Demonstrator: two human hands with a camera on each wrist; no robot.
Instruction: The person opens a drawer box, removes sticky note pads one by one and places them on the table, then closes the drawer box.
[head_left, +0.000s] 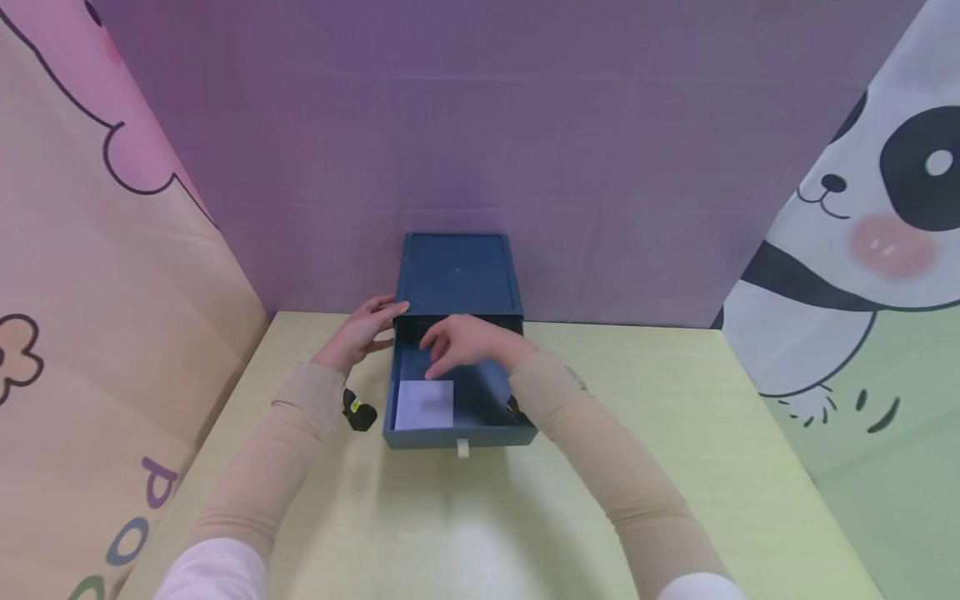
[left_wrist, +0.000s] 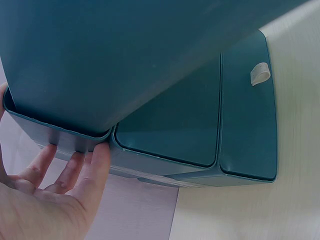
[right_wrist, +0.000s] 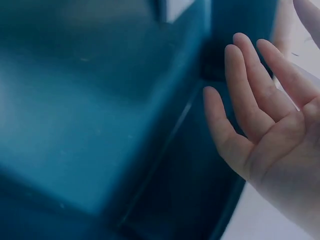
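Observation:
A blue drawer cabinet [head_left: 459, 275] stands against the back wall, its top drawer [head_left: 491, 404] pulled out towards me. Inside, at the drawer's front left corner, lies a flat white square [head_left: 425, 405] that looks like paper. My left hand [head_left: 365, 331] rests against the cabinet's left side, close to the front opening. In the left wrist view, its fingers [left_wrist: 70, 172] touch the outer wall just behind the rim. Over the drawer hovers my right hand [head_left: 468, 342], fingers loosely bent and holding nothing. The right wrist view shows the palm [right_wrist: 285, 135] beside the drawer's inner wall.
Below the open drawer, the left wrist view shows more closed drawers [left_wrist: 170, 120], the lowest with a pale pull tab [left_wrist: 260, 74]. Another tab [head_left: 462, 448] hangs from the open drawer's front. A purple cloth [head_left: 465, 125] backs the pale table [head_left: 637, 450]; printed panels flank it.

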